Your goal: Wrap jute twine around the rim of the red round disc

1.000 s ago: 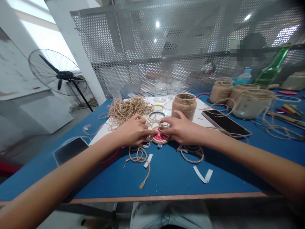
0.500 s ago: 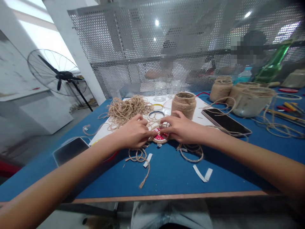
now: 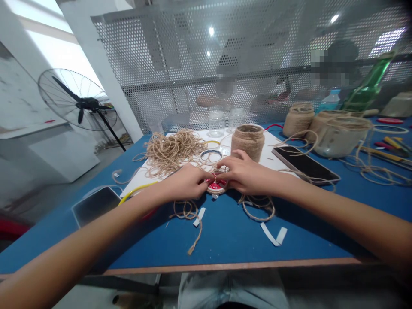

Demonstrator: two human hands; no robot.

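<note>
A round red-and-white lid (image 3: 216,186) with twine around its rim lies flat in front of me. My left hand (image 3: 189,182) comes from the left, thumb and forefinger pinched together over the lid's middle; whatever is between them is too small to make out. On the other side my right hand (image 3: 246,175) curls over the lid's right part, its thumb and forefinger pressing on it, nearly touching the left fingertips. Just behind this hand stands a twine-wrapped jar (image 3: 247,139). A heap of loose jute twine (image 3: 175,148) lies beyond my left hand.
Pale rings (image 3: 211,156), twine coils (image 3: 259,210) and white strips (image 3: 269,234) surround the lid. Phones lie at left (image 3: 96,205) and right (image 3: 305,165). Wrapped jars (image 3: 299,120), a green bottle (image 3: 368,88) and pens stand or lie right. A perforated metal screen (image 3: 180,64) closes the back.
My left hand has shifted slightly and its fingers have drawn together into a pinch over the lid. More of a yellow ring shows by the left forearm. My right hand stays nearly still.
</note>
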